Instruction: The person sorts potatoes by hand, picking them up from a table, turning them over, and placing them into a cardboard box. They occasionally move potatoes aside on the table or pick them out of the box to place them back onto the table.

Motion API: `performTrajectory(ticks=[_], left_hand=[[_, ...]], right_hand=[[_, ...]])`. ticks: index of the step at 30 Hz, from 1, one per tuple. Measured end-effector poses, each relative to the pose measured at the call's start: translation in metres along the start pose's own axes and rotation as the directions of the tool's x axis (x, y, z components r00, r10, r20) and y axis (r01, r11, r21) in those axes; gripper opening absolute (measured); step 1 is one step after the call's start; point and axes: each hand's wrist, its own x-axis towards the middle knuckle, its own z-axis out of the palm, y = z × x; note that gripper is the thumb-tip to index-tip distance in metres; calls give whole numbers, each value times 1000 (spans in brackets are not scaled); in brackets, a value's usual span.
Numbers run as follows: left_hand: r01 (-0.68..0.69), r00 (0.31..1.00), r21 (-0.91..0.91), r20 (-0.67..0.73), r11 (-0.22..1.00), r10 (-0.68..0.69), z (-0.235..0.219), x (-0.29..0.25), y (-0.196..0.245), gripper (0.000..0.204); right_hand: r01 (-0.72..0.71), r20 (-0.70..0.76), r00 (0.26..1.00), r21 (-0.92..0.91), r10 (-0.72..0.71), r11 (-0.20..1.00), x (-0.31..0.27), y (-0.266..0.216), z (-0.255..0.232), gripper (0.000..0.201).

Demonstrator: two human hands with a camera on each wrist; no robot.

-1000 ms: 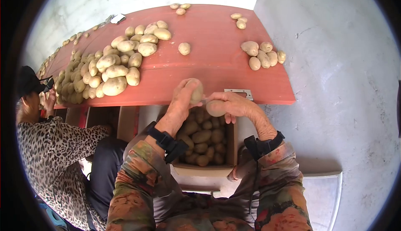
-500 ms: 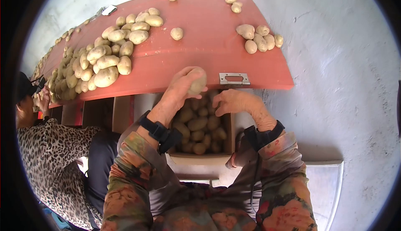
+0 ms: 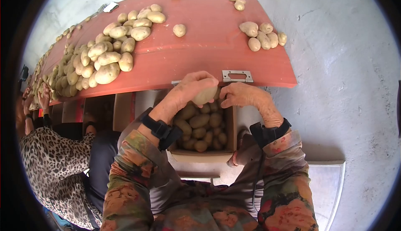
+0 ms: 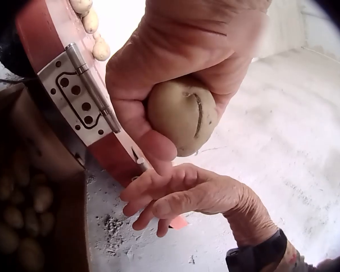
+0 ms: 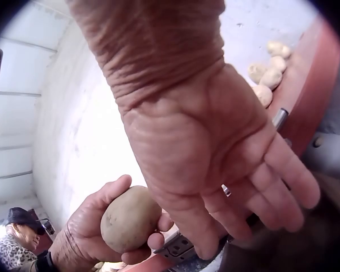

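My left hand (image 3: 190, 90) grips a potato (image 3: 205, 95) above the box of potatoes, at the table's front edge. In the left wrist view its fingers curl round the potato (image 4: 182, 116), which has a dark crease along one side. Just to the right, my right hand (image 3: 246, 96) holds nothing, its fingers loosely bent. The right wrist view shows the palm of the right hand (image 5: 209, 153) bare, with the potato (image 5: 130, 220) in the left hand (image 5: 93, 226) beside it.
The cardboard box (image 3: 200, 156) of potatoes stands below the red table (image 3: 204, 59). A large potato pile (image 3: 94, 59) lies at the left, a small group (image 3: 264, 40) at the right. A metal hinge (image 3: 237, 76) sits on the edge. Another person (image 3: 54, 160) sits at the left.
The right hand held a potato one second ago and let it go by half a second ago. The left hand has kept its potato and moved lower, and the hands are closer together than half a second ago.
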Motion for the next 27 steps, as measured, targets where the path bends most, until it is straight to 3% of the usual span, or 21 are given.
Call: performTrajectory(ticks=[2, 4, 5, 6, 8, 10, 12, 13, 14, 16, 17, 18, 20, 24, 26, 27], left_hand=[[36, 999, 46, 3, 998, -37, 0, 2, -1, 34], [-100, 988, 323, 142, 941, 57, -1, 8, -13, 33], [-245, 967, 443, 170, 863, 187, -1, 11, -23, 31], [-253, 966, 445, 169, 859, 197, 1, 8, -23, 31], [-245, 945, 593, 323, 767, 52, 2, 3, -20, 29], [-271, 939, 623, 339, 734, 58, 3, 1, -23, 31], [-227, 934, 699, 354, 678, -51, 5, -5, -21, 36], [-307, 920, 722, 393, 620, -3, 1, -3, -31, 39], [-309, 921, 726, 390, 614, 4, 2, -2, -34, 39], [-272, 955, 877, 296, 397, 0, 2, -2, -40, 41], [-319, 944, 865, 325, 387, 53, -3, 2, -45, 39], [-315, 946, 868, 318, 384, 57, -5, 1, -42, 39], [-342, 930, 765, 359, 545, 80, -7, 2, -38, 37], [-360, 919, 721, 384, 592, 92, -10, 2, -26, 35], [-321, 926, 504, 343, 802, 155, -13, 7, -31, 32], [-324, 927, 507, 338, 799, 162, -13, 7, -26, 32]], right_hand=[[47, -35, 998, -61, -49, 997, 8, 9, 6, 41], [91, -69, 993, -125, -100, 988, 9, 10, 7, 41], [82, -63, 994, -139, -91, 987, 8, 8, 6, 41], [75, -57, 995, -153, -84, 985, 7, 6, 5, 41], [75, -65, 994, -169, -87, 983, 10, 9, 7, 41], [79, -71, 993, -182, -93, 980, 11, 11, 8, 41], [64, -63, 995, -172, -76, 983, 11, 10, 8, 42], [67, -70, 994, -179, -81, 982, 10, 10, 9, 42], [66, -75, 994, -176, -81, 982, 10, 11, 9, 42], [68, -86, 993, -183, -85, 981, 13, 12, 11, 43], [64, -88, 993, -188, -82, 980, 15, 13, 12, 43], [62, -89, 993, -193, -80, 979, 15, 13, 13, 43], [71, -102, 990, -216, -94, 974, 15, 11, 13, 43], [111, -107, 985, -222, -137, 969, 19, 11, 14, 42], [135, -103, 982, -216, -160, 967, 20, 8, 11, 42], [155, -97, 979, -204, -177, 967, 20, 5, 9, 41]])
